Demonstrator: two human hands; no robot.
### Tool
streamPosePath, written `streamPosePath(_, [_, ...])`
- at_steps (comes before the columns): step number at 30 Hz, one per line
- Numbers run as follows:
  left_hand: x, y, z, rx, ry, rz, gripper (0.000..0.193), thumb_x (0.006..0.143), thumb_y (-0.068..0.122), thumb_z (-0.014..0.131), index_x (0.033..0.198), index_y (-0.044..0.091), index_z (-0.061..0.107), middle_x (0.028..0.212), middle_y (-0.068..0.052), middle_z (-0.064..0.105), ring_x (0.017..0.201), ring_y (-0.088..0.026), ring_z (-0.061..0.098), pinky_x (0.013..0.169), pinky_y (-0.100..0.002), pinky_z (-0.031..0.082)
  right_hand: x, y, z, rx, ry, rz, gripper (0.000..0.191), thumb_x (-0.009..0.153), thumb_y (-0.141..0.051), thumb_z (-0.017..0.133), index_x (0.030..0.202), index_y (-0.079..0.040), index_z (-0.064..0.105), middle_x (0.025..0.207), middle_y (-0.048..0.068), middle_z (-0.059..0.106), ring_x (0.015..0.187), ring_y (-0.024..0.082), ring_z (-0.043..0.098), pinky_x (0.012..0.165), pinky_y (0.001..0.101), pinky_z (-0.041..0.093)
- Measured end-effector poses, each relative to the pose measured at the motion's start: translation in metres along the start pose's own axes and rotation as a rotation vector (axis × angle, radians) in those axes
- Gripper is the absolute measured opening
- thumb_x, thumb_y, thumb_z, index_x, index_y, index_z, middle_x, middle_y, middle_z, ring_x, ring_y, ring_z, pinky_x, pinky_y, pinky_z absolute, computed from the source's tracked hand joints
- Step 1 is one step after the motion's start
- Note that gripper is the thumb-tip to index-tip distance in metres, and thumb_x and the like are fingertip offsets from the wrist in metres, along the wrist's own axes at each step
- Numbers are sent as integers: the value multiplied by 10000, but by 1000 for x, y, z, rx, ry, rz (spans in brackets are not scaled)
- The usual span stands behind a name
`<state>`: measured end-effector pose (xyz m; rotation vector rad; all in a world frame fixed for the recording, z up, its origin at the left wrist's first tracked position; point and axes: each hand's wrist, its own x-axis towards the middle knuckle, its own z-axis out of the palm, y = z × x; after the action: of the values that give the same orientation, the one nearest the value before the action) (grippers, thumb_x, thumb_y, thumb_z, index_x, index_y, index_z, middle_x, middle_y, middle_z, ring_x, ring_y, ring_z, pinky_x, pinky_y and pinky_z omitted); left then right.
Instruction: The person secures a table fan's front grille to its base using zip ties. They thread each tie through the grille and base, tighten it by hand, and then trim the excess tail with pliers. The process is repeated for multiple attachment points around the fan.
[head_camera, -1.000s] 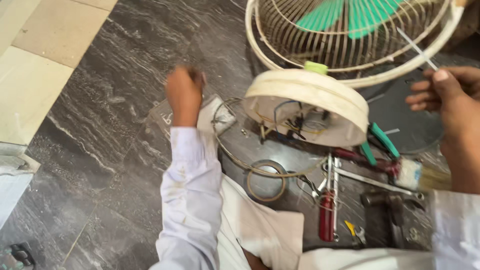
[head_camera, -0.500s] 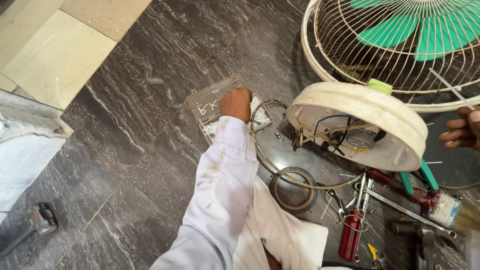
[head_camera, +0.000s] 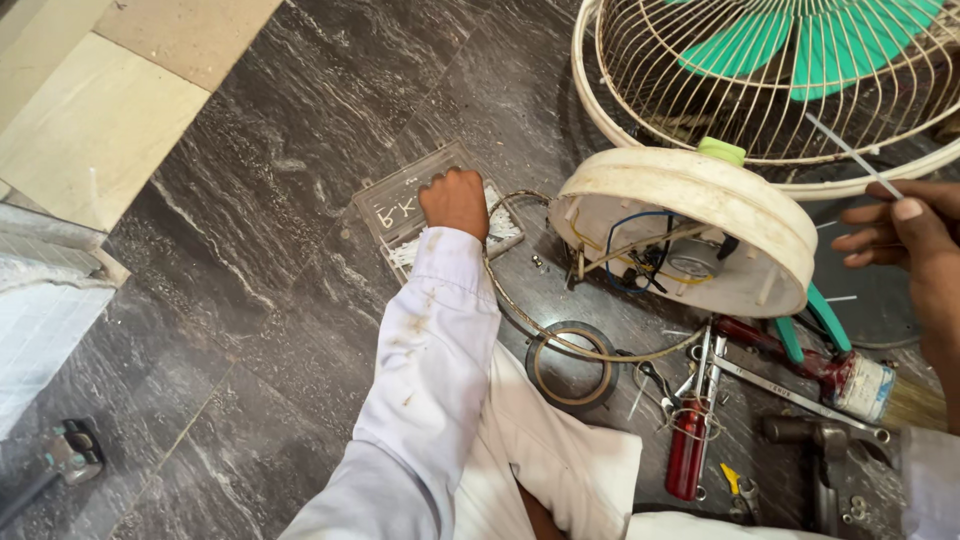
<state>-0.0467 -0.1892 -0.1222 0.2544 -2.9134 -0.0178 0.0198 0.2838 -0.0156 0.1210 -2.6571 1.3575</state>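
The left hand (head_camera: 455, 200), just left of centre in the frame, is sunk knuckles-up into a shallow clear plastic parts box (head_camera: 400, 205) on the dark stone floor; its fingers are curled under and hidden, so whether they pinch anything cannot be told, though the posture suits picking out small pieces. The box sits within easy arm's reach beside the work, apparently stocked with small white items. The right hand (head_camera: 895, 225), at the right edge, is closed in a fingertip grip on a thin metal rod (head_camera: 850, 153), probably a screwdriver shaft, held slanted up and left toward the fan guard. A cream round fan base (head_camera: 700, 215) lies tipped at centre right, its open underside and coloured wiring (head_camera: 640, 245) turned to the worker for access. Behind it, upper right, the wire guard (head_camera: 700, 70) encloses green blades (head_camera: 830, 45). A cable (head_camera: 520, 310) loops from the base toward a roll of dark tape (head_camera: 572, 365). Lower right, laid close to hand, are a red-handled screwdriver (head_camera: 687, 450), a paintbrush (head_camera: 850, 375) and green-handled pliers (head_camera: 825, 320).
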Motion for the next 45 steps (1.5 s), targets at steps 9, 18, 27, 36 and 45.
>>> streamPosePath(9, [2, -2, -24, 0, 30, -118, 84, 871, 107, 696, 878, 100, 779, 923, -124, 740, 895, -330, 718, 762, -493, 549, 2, -13, 3, 57, -17, -2, 375, 1193, -69, 351, 1535, 50, 452, 1235, 278, 643, 1008, 321, 694, 868, 419, 594])
streamPosePath(18, [-4, 49, -154, -1596, 132, 148, 147, 947, 121, 742, 1066, 34, 738, 875, -53, 755, 751, -96, 671, 683, -265, 552, -6, -86, -6, 265, 165, 18, 287, 1108, -43, 478, 1369, 68, 433, 1028, 263, 656, 821, 295, 673, 733, 382, 574])
streamPosePath(27, [-17, 231, -206, -1797, -335, 615, 389, 929, 86, 751, 1281, 20, 601, 828, -8, 678, 731, -58, 607, 645, -220, 489, -16, -132, -32, 560, 172, -53, 269, 926, 60, 630, 1194, 89, 638, 1053, 206, 732, 888, 235, 750, 753, 343, 615])
streamPosePath(36, [26, 328, -178, -2194, -611, 327, 401, 882, 71, 734, 1244, 16, 571, 880, -44, 688, 724, -117, 657, 589, -263, 551, -11, -96, -49, 290, 462, -2, 181, 949, -32, 762, 1117, 35, 764, 930, 172, 692, 773, 163, 584, 684, 264, 460])
streamPosePath(45, [24, 316, -172, -2168, -432, 283, 351, 908, 73, 747, 1186, 3, 544, 806, -65, 654, 638, -124, 652, 514, -256, 521, -5, -90, -38, 632, 363, -118, 187, 925, -26, 734, 1105, 27, 746, 1033, 87, 759, 927, 146, 729, 873, 259, 592])
